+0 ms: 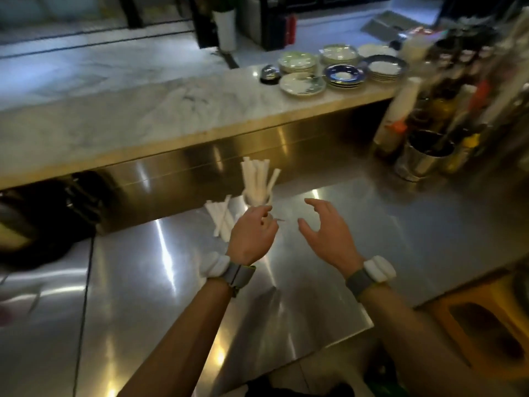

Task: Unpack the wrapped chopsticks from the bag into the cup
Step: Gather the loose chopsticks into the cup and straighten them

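White paper-wrapped chopsticks already stand in the cup at mid-frame; a few more wrapped chopsticks lie on the steel counter just left. No bag shows. Left hand and right hand hover spread, empty

On the table a cup stands near the back edge, with wrapped chopsticks upright in it. More wrapped chopsticks lie flat on the table just left of the cup. The left hand is in front of the cup, the right hand to its right. Behind and above runs a shelf bearing stacked plates at its right end. A metal container stands on the table at far right.
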Demonstrator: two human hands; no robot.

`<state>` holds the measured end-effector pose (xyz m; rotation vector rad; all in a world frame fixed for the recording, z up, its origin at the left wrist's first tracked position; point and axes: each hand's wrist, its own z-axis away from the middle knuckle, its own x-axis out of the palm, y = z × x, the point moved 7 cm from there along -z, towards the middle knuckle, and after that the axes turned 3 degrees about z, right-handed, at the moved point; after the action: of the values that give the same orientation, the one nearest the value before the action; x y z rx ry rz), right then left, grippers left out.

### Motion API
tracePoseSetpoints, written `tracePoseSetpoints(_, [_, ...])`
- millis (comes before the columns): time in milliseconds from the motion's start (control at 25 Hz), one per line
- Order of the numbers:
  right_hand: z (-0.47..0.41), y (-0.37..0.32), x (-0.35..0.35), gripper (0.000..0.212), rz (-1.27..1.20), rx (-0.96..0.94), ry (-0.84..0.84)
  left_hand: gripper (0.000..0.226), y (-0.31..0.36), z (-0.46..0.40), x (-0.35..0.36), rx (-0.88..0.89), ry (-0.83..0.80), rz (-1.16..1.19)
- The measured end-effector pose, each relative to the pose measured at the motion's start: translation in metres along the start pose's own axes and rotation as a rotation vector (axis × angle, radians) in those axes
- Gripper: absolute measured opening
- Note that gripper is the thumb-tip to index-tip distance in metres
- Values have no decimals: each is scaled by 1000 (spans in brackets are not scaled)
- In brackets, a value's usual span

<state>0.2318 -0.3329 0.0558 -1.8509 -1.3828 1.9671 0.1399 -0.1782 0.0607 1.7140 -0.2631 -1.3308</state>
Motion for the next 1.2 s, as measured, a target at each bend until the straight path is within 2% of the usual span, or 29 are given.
tracePoseSetpoints(280, [-39,-45,82,53,-11,-55,-193,41,-67,-7,-60,-149,118,-45])
tracePoseSetpoints(760, [-70,-64,163,49,37,-88,-414,36,-119,-40,-52,-402,141,-82])
tracePoseSetpoints(1000, [-95,-70,189,46,-9,-65,-434,36,-145,-74,-46,-448,89,-106])
tracePoseSetpoints(1200, [-112,-39,167,28,126,-10,-268,34,-148,-102,-18,-484,22,-58])
